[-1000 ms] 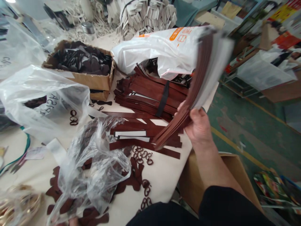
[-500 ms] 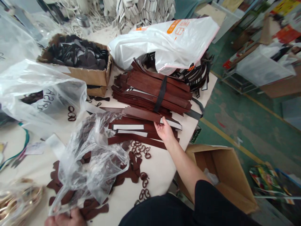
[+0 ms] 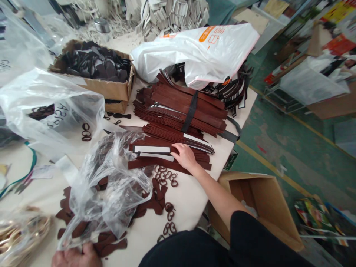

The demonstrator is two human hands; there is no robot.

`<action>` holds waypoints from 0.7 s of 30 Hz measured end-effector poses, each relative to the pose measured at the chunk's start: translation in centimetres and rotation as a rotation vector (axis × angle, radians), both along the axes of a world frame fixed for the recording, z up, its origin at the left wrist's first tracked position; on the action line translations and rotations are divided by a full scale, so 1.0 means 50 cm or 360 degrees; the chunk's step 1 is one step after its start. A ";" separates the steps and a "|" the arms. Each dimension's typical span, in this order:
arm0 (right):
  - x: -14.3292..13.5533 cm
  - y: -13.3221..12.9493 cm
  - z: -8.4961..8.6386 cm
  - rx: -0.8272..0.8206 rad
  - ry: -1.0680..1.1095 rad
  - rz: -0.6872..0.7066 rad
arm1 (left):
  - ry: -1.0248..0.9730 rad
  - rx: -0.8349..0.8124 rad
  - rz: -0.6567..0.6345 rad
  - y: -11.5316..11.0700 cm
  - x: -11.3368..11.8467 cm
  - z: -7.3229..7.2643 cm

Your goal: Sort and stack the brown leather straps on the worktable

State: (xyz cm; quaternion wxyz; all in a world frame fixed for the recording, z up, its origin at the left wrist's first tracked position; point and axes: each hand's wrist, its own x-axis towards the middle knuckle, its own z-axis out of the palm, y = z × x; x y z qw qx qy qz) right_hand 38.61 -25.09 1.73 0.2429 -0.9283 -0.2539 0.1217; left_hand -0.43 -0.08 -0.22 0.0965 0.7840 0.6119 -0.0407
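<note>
My right hand (image 3: 184, 156) lies flat on a loose stack of long dark-red leather strips (image 3: 178, 142) near the table's right edge, fingers spread, gripping nothing. Behind it sits a bigger bundle of red strips (image 3: 183, 105) tied with a black band. My left hand (image 3: 72, 256) shows at the bottom left edge, its fingers closed on the lower edge of a crumpled clear plastic bag (image 3: 111, 185) that holds small dark-red leather pieces. Small oval leather loops (image 3: 166, 175) lie scattered between the two hands.
A cardboard box (image 3: 105, 91) of dark pieces stands at the back left, a white plastic bag (image 3: 200, 52) at the back, a large clear bag (image 3: 44, 107) at left. An open cardboard carton (image 3: 264, 207) sits on the floor right of the table.
My right hand has brought the raised fan of red strips down onto the table, let go of it, and now rests flat on the stack. My left hand has come into view on the bag.
</note>
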 end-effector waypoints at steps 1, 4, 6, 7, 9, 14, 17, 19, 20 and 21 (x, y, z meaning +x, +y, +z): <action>0.004 0.014 0.001 -0.0111 -0.0040 0.0101 | 0.0000 0.0056 -0.0019 0.001 -0.002 -0.002; 0.014 0.050 0.000 -0.0349 -0.0081 0.0222 | 0.0073 0.0124 -0.0077 0.009 -0.012 -0.014; 0.018 0.063 0.000 -0.0395 -0.0089 0.0214 | 0.0138 0.0125 -0.0106 0.015 -0.020 -0.024; 0.020 0.065 0.000 -0.0396 -0.0094 0.0203 | 0.0164 0.0127 -0.0120 0.017 -0.024 -0.028; 0.022 0.062 0.002 -0.0377 -0.0103 0.0181 | 0.0188 0.0147 -0.0147 0.020 -0.029 -0.034; 0.025 0.030 0.017 -0.0139 -0.0172 0.0034 | 0.0175 0.0212 -0.0179 0.019 -0.029 -0.035; 0.019 0.012 0.029 0.0004 -0.0265 0.0032 | 0.0181 0.0198 -0.0143 0.017 -0.022 -0.029; 0.009 0.006 0.032 -0.0013 -0.0291 0.0076 | 0.0170 0.0184 -0.0119 0.015 -0.018 -0.024; 0.003 0.005 0.030 -0.0039 -0.0282 0.0110 | 0.0165 0.0169 -0.0114 0.015 -0.016 -0.022; -0.003 0.005 0.027 -0.0063 -0.0257 0.0143 | 0.0160 0.0152 -0.0111 0.014 -0.015 -0.020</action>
